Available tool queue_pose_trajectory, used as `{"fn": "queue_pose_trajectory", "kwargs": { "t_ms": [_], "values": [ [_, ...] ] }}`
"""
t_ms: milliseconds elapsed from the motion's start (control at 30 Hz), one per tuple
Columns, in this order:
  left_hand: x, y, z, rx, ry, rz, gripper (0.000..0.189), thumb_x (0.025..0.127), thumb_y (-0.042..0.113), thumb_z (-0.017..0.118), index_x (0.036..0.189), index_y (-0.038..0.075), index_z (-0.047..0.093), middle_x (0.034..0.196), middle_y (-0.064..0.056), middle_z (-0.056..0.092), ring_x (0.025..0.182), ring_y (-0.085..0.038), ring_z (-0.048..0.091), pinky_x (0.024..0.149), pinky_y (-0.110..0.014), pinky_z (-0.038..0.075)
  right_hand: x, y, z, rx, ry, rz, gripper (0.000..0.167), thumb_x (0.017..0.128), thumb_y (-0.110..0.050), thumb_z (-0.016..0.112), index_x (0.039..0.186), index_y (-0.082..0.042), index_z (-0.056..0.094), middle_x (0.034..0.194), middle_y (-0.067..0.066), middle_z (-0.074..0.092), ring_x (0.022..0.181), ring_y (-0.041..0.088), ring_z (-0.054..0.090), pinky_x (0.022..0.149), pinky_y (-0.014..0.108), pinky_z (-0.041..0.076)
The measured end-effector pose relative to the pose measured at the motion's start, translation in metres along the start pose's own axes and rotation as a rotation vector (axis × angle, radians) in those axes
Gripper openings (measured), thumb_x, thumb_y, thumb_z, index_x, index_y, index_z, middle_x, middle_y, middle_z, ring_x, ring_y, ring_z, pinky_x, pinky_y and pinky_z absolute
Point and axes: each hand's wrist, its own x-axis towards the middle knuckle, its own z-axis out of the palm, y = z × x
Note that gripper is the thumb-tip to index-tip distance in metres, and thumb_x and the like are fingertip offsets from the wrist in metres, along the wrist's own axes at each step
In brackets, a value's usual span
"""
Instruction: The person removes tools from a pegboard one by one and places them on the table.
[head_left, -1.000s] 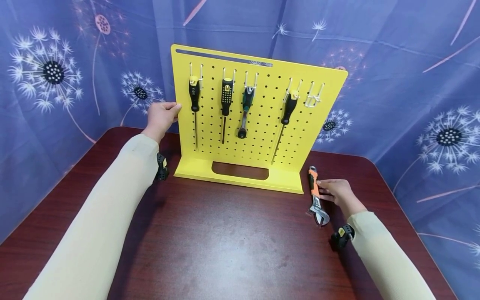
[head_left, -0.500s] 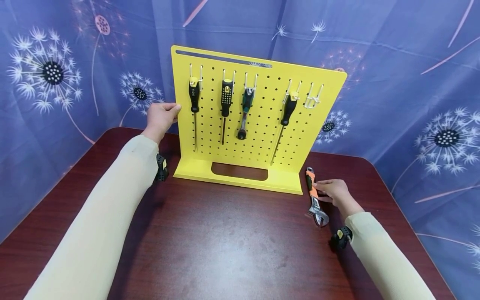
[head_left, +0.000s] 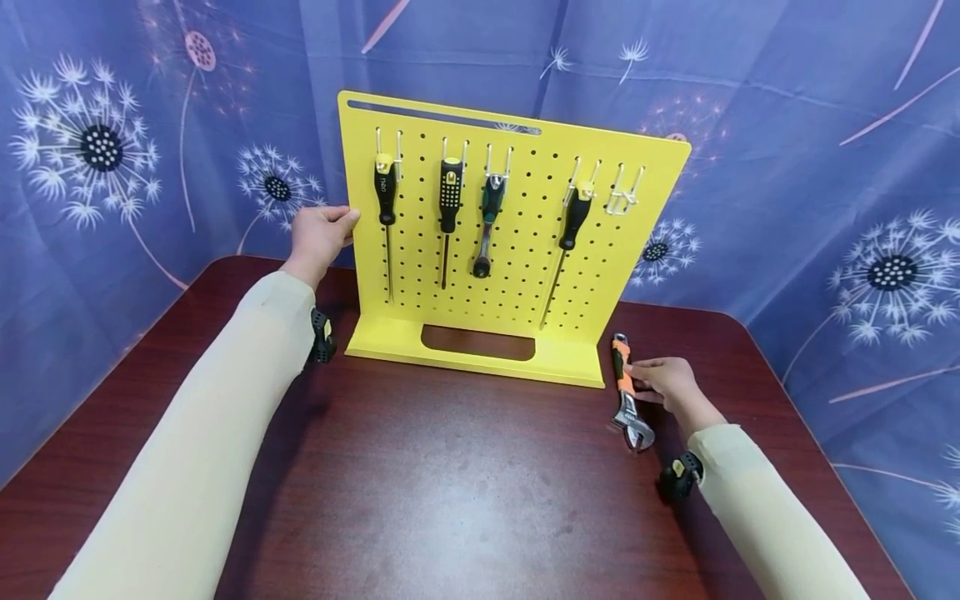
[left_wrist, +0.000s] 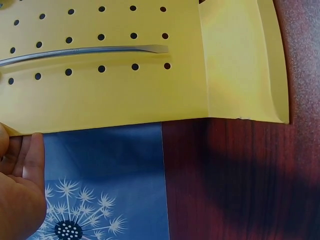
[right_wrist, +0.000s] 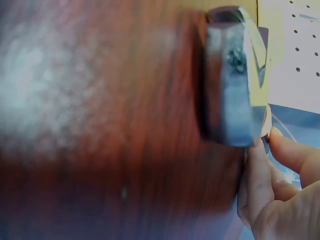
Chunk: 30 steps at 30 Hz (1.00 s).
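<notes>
Fabric [head_left: 450, 50] printed with dandelions hangs behind the dark red counter [head_left: 450, 492], whose right edge runs beyond my right arm [head_left: 772, 508]. Near the back stands the yellow pegboard [head_left: 465, 304]. My left arm [head_left: 210, 408] stretches far forward, and my left hand [head_left: 317, 240] pinches the board's left edge between thumb and fingers. My right hand [head_left: 672, 386], thumb and fingers closed together, grips the orange handle of an adjustable wrench [head_left: 627, 404] just beside the board's right front corner. Only the right wrist view brings the wrench's thick head up close, though blurred; whether it touches the counter I cannot tell. Three screwdrivers [head_left: 576, 218] and a ratchet [head_left: 492, 202] hang from white hooks [head_left: 622, 200]; the left wrist view alone shows one flat tip clearly.
</notes>
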Motion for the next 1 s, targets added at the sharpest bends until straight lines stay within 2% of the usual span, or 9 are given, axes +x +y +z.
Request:
{"fn": "queue_pose_trajectory", "kwargs": {
  "t_ms": [267,400,533,700,767,833,900,967,1000],
  "values": [
    [0.000,-0.003,-0.001,-0.012,-0.004,-0.001,0.043,0.106,0.022,0.056,0.145,0.003,0.056,0.153,-0.017,0.054,0.136,-0.030,0.060,0.114,-0.038,0.052,0.000,0.001,-0.008,-0.006,-0.071,-0.012,0.058,0.106,-0.025,0.056,0.148,0.014,0.043,0.125,0.018,0.060,0.088,0.011,0.062,0.078,0.026,0.066],
    [0.002,-0.003,-0.001,-0.014,-0.002,-0.013,0.044,0.106,0.023,0.056,0.146,0.004,0.056,0.155,-0.016,0.052,0.137,-0.029,0.059,0.115,-0.039,0.052,0.000,-0.001,-0.015,0.017,-0.116,-0.005,0.064,0.108,-0.030,0.050,0.151,0.014,0.035,0.112,0.007,0.059,0.083,0.007,0.061,0.077,0.024,0.065],
    [0.004,-0.003,0.000,-0.020,0.000,-0.015,0.044,0.106,0.023,0.057,0.146,0.004,0.056,0.155,-0.015,0.052,0.136,-0.029,0.059,0.115,-0.039,0.052,0.001,-0.005,-0.024,0.031,-0.123,-0.022,0.066,0.108,-0.035,0.047,0.153,0.012,0.032,0.099,-0.006,0.060,0.081,0.001,0.060,0.076,0.021,0.062],
    [0.005,-0.002,0.000,-0.028,0.004,-0.013,0.042,0.106,0.021,0.057,0.144,0.003,0.057,0.153,-0.017,0.054,0.136,-0.029,0.060,0.114,-0.039,0.052,-0.002,-0.014,-0.031,0.083,-0.084,-0.134,0.068,0.108,-0.042,0.042,0.155,0.006,0.031,0.099,-0.016,0.058,0.089,-0.003,0.057,0.077,0.016,0.057],
    [0.004,-0.001,0.001,-0.033,0.003,-0.010,0.042,0.106,0.021,0.057,0.144,0.003,0.057,0.152,-0.017,0.055,0.136,-0.029,0.059,0.115,-0.039,0.052,-0.004,-0.019,-0.031,0.150,-0.050,-0.190,0.060,0.108,-0.044,0.045,0.150,-0.003,0.040,0.099,-0.018,0.057,0.091,-0.004,0.056,0.077,0.015,0.057],
    [0.003,0.000,0.001,-0.030,0.000,-0.012,0.042,0.106,0.022,0.057,0.144,0.003,0.057,0.152,-0.017,0.056,0.137,-0.029,0.059,0.115,-0.039,0.051,-0.007,-0.026,-0.031,0.249,-0.020,-0.249,0.042,0.106,-0.043,0.050,0.138,-0.015,0.047,0.098,-0.020,0.057,0.093,-0.004,0.056,0.076,0.014,0.057],
    [0.002,0.000,0.001,-0.032,-0.002,-0.011,0.042,0.106,0.021,0.057,0.144,0.003,0.057,0.152,-0.017,0.055,0.138,-0.029,0.058,0.116,-0.039,0.051,-0.012,-0.034,-0.029,0.355,-0.001,-0.308,0.025,0.105,-0.041,0.054,0.123,-0.025,0.049,0.099,-0.022,0.058,0.095,-0.004,0.055,0.077,0.013,0.056],
    [0.001,0.000,0.000,-0.031,-0.004,-0.017,0.043,0.106,0.022,0.056,0.145,0.003,0.056,0.153,-0.017,0.054,0.139,-0.028,0.057,0.116,-0.040,0.050,-0.018,-0.043,-0.026,0.433,0.005,-0.372,0.019,0.105,-0.037,0.057,0.119,-0.028,0.049,0.105,-0.021,0.057,0.099,-0.003,0.053,0.077,0.011,0.055],
    [0.001,-0.001,0.000,-0.032,-0.005,-0.017,0.043,0.106,0.022,0.056,0.145,0.003,0.056,0.154,-0.017,0.053,0.139,-0.028,0.057,0.116,-0.040,0.050,-0.022,-0.047,-0.025,0.451,0.000,-0.403,0.025,0.104,-0.036,0.058,0.126,-0.026,0.049,0.109,-0.020,0.055,0.102,-0.002,0.052,0.079,0.011,0.054]
  ]
}}
